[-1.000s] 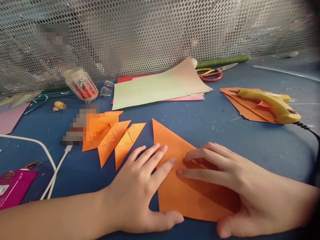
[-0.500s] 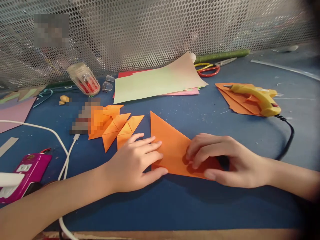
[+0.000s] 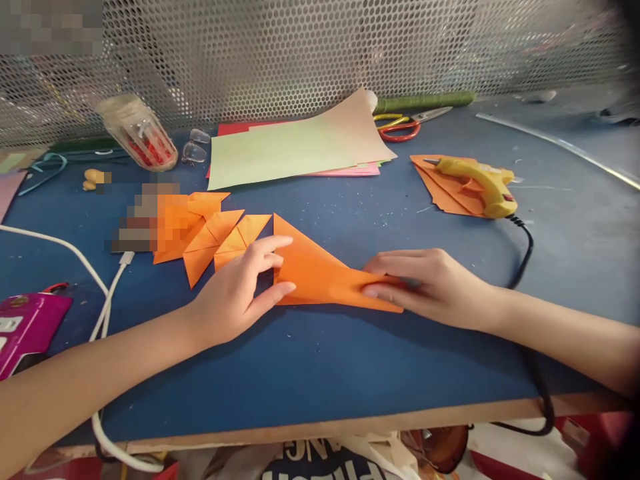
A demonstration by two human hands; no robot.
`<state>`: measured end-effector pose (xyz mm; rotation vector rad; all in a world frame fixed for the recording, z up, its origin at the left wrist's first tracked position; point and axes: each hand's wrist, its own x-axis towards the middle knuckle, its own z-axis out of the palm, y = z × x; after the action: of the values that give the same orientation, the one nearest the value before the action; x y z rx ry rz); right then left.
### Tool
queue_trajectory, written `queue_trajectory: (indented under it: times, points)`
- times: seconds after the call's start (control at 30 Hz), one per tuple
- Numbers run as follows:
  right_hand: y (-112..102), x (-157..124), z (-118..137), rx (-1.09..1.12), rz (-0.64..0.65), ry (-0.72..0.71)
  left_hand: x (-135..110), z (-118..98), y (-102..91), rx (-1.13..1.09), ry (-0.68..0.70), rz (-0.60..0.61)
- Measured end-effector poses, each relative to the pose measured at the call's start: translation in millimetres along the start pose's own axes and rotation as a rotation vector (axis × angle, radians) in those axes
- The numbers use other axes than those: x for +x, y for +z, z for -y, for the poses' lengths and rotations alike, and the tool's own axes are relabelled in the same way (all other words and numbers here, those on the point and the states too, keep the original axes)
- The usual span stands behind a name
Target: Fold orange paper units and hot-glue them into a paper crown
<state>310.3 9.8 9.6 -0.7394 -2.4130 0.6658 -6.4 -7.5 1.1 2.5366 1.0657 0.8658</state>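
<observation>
A sheet of orange paper [image 3: 310, 267] lies in front of me, tapering to the right, where its end is bent up. My right hand [image 3: 425, 287] pinches that end between thumb and fingers. At the sheet's left edge, my left hand [image 3: 240, 287] rests with thumb and fingers spread, the fingertips touching the paper. Just beyond my left hand are several folded orange paper pieces [image 3: 215, 240], partly overlapping; a blurred-out patch hides some of them.
Coloured paper sheets [image 3: 295, 150] lie at the back beside scissors [image 3: 400, 127]. A yellow glue gun [image 3: 480, 183] rests on orange papers to the right. On the left are a jar [image 3: 140, 133], a white cable [image 3: 103, 313] and a magenta power strip [image 3: 37, 327]. The table's wooden edge [image 3: 280, 430] runs in front.
The view has shifted, bringing the table's front edge lower into sight. My right hand has closed on the paper's right end and bent it up. My left hand stays at the left edge.
</observation>
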Motion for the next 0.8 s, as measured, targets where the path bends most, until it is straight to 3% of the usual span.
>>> queue_trajectory:
  times: [0.23, 0.4, 0.5, 0.6, 0.7, 0.8]
  points:
    - [5, -2, -8, 0.049, -0.076, 0.156, 7, -16, -1.6, -0.176, -0.127, 0.115]
    - [0, -4, -12, 0.106, -0.011, 0.008, 8, -19, -8.2, -0.187, -0.248, 0.137]
    - [-2, -2, -13, 0.069, -0.049, 0.043, 8, -20, -9.8, -0.162, -0.279, 0.134]
    - [-1, 0, -13, 0.052, -0.055, 0.085, 8, -19, -8.3, -0.151, -0.206, 0.120]
    - [2, -1, -16, 0.008, -0.056, 0.031, 8, -17, -4.4, -0.047, -0.040, 0.122]
    - [6, -5, -17, -0.077, -0.052, -0.026, 4, -15, 1.1, 0.085, 0.027, 0.065]
